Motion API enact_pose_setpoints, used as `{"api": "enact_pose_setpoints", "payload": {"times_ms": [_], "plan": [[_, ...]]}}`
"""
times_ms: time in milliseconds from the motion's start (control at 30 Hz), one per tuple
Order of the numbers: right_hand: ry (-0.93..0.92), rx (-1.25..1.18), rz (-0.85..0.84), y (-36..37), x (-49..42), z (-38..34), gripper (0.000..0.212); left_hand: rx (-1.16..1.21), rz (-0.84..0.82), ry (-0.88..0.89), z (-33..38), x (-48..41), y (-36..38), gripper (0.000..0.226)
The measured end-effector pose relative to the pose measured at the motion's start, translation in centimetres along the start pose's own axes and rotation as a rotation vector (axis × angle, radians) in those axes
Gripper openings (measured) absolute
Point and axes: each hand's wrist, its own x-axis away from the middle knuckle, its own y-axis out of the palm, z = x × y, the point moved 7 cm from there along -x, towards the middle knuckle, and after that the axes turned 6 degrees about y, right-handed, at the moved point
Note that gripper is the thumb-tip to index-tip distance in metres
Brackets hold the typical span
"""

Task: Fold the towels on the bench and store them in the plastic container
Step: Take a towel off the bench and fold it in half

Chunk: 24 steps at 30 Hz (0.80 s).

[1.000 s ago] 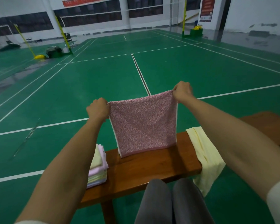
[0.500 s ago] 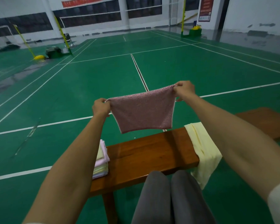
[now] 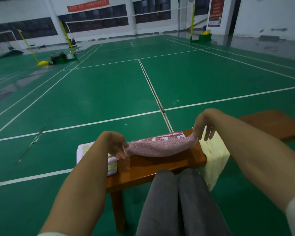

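A pink speckled towel lies doubled over on the wooden bench, its far layer flat on the wood and its near edge held slightly above. My left hand pinches the towel's left corner. My right hand pinches the right corner, its other fingers hanging down. A stack of folded pastel towels sits on the bench's left end, partly behind my left forearm. A pale yellow towel drapes over the bench at the right. No plastic container is in view.
My grey-trousered knees are against the bench's near edge. A second brown bench stands to the right. Green badminton court floor with white lines stretches ahead, with net posts far off.
Both hands have come down from chest height to the bench with the pink towel. It hung open before; now it lies doubled over on the wood.
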Motion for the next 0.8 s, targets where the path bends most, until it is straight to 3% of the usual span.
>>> {"api": "enact_pose_setpoints", "payload": {"times_ms": [267, 367, 533, 800], "plan": [[0.118, 0.058, -0.15, 4.6, -1.1, 1.7, 0.057, -0.237, -0.088, -0.103, -1.1, 0.1, 2.1, 0.047], [0.07, 0.064, -0.069, 4.9, -2.1, 1.5, 0.062, -0.23, -0.045, -0.104, -1.3, -0.6, 2.0, 0.041], [-0.062, -0.006, 0.197, 2.6, -3.9, 0.5, 0.045, -0.149, 0.118, -0.03, -0.6, -1.8, 1.2, 0.016], [-0.099, -0.085, 0.415, 0.3, -6.1, -1.4, 0.029, -0.048, 0.336, 0.095, 0.1, -4.8, -0.4, 0.014]]}}
